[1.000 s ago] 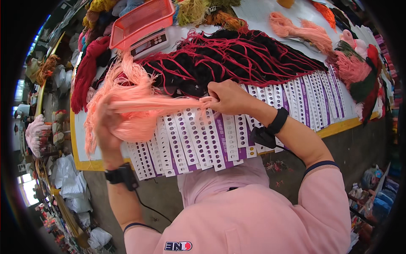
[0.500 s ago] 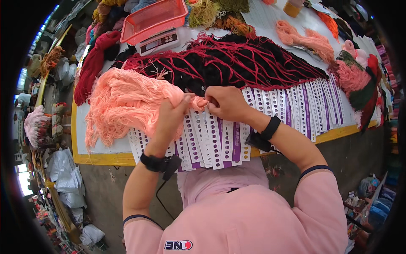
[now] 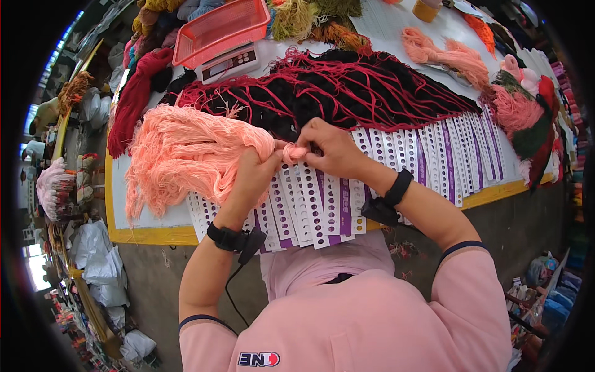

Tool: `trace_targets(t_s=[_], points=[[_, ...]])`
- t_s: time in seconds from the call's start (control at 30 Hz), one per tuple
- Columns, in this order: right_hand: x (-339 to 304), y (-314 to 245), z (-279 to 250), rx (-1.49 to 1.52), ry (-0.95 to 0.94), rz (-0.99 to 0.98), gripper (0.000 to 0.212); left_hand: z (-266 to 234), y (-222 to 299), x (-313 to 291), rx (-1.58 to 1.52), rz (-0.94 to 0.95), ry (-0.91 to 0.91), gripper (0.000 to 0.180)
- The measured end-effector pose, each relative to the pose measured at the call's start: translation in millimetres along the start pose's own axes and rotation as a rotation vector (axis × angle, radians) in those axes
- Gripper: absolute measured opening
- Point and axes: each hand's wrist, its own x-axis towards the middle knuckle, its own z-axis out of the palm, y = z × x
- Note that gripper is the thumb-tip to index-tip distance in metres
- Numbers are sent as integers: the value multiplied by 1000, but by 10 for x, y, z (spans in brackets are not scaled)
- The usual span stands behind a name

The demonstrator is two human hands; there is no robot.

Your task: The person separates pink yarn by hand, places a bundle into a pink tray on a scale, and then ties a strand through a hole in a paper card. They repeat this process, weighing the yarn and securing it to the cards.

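Note:
A thick bundle of peach-coloured yarn (image 3: 186, 152) lies across the left of the table, its loose strands spreading toward the left edge. My left hand (image 3: 255, 172) is closed round the narrow neck of this bundle. To the right of it, the yarn's twisted end forms a small knot-like loop (image 3: 294, 153). My right hand (image 3: 331, 149) pinches at that loop, fingertips bent against it. Beneath both hands lie white and purple punched cards (image 3: 304, 204) in a fanned row. Black yarn tied with red strands (image 3: 347, 90) lies just beyond my hands.
Behind the black yarn, a red plastic basket (image 3: 222, 31) rests on a scale (image 3: 230, 63). Dark red yarn (image 3: 137, 102) hangs at the left. More peach yarn (image 3: 446, 56) and a mixed heap of skeins (image 3: 527, 115) lie right. The table has a yellow edge (image 3: 155, 235).
My right fingers have shifted slightly up and over the yarn's end, which now shows as a rounder loop. My left hand keeps its hold on the neck.

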Motion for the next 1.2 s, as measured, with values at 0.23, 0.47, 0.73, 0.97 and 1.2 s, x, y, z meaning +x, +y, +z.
trace_targets(t_s=[0.23,0.47,0.73,0.97,1.2], points=[[34,126,-114,395,-149,127,11,-46,65,71,296,8,-165,21],[-16,24,-62,2,-48,-62,23,-170,246,60,368,-88,-179,23],[-48,41,-123,-102,-76,-90,37,-1028,634,-163,-492,-119,257,14],[16,272,-227,620,-81,209,22,-1014,1078,27,-410,166,373,16],[132,202,-215,334,-21,168,16,7,287,79,-720,-158,29,35]])
